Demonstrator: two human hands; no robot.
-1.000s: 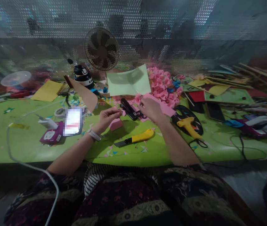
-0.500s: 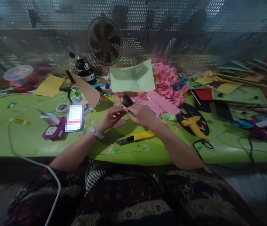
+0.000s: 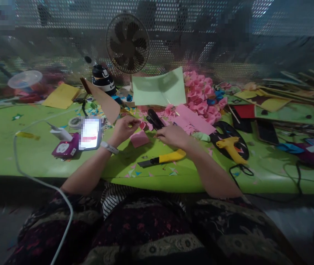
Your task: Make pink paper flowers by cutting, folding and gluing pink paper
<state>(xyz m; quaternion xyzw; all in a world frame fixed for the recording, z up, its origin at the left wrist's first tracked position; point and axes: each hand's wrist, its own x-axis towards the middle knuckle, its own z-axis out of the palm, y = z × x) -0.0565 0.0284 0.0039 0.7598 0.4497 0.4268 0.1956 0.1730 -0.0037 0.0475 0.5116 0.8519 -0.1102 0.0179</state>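
My left hand [image 3: 125, 129], with a white band on its wrist, is closed in a pinch. A small folded pink paper piece [image 3: 142, 126] shows at its fingertips. My right hand [image 3: 173, 135] is palm down, its fingers curled at the near end of a black stapler [image 3: 154, 118]. That near end is partly hidden by the fingers. Between the hands a pink paper square [image 3: 139, 139] lies on the green table [image 3: 124, 156]. In front of them a yellow cutter knife [image 3: 170, 156] lies with its blade pointing left.
Behind stand a light green sheet [image 3: 158, 90] and a heap of pink paper flowers [image 3: 199, 94]. A yellow glue gun [image 3: 233, 147] rests on the right. A lit phone [image 3: 90, 134] and a purple socket block [image 3: 65, 147] are on the left, near a white cable [image 3: 43, 185].
My hands have moved apart, the left one going left and the right one slightly right and down. More of the stapler and the pink square now shows. The view has shifted slightly.
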